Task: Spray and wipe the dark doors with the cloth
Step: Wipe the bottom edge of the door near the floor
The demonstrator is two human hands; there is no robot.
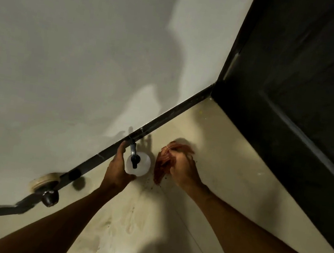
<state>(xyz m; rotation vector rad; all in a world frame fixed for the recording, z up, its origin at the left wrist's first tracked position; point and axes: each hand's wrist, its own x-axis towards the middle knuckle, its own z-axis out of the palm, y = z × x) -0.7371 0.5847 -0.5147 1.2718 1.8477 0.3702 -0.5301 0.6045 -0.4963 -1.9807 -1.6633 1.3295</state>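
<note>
A white spray bottle [137, 163] stands on the pale floor [211, 154] by the wall's dark skirting. The left hand [117, 170] cups its side; the right hand [183, 168] clutches a reddish cloth [164, 162]. The dark door [309, 82] rises right. A loose grasp could topple the bottle. A doorstop [50, 197] sits left.

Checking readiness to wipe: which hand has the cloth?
The right hand grips the reddish cloth on the floor; the left hand holds the spray bottle.
</note>
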